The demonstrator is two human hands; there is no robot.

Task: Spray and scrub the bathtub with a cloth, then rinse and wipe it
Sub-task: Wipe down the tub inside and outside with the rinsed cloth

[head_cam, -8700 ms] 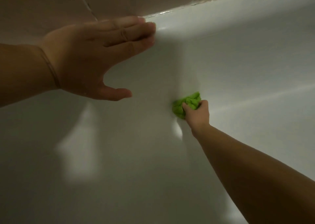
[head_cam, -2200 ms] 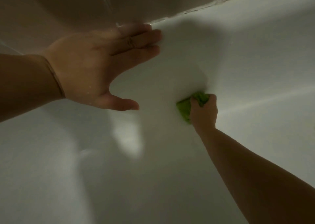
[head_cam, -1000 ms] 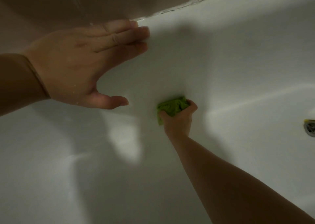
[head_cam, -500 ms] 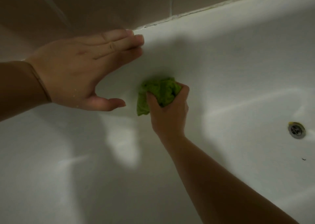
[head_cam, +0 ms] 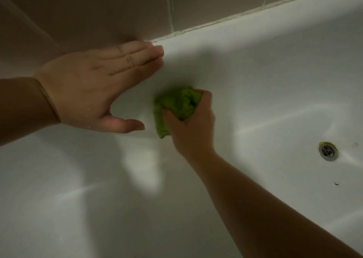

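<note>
Gripping a bunched green cloth point(head_cam: 177, 105), the right hand point(head_cam: 191, 127) has its fingers and thumb curled round the fabric and holds it against the inner wall of the white bathtub point(head_cam: 275, 71), just below the rim. One loose corner of the cloth hangs out of the fist toward 7 o'clock.

The left hand point(head_cam: 92, 89) is released: four fingers straight and together, thumb spread apart toward 4 o'clock. Its fingertips point(head_cam: 157, 51) lie on the tub rim where the rim meets the tiled wall point(head_cam: 117, 8). It holds nothing. Small water drops show on the back of this hand. A thin band point(head_cam: 49, 98) circles the left wrist.

The cloth sits at 3 o'clock from the left thumb, near it but not touching.

Inside the tub, a round metal drain point(head_cam: 327, 151) lies at 3 o'clock from the right hand, well apart. A small yellow mark touches the drain's upper edge. A small dark speck point(head_cam: 336, 184) lies at 6 o'clock from the drain.
</note>
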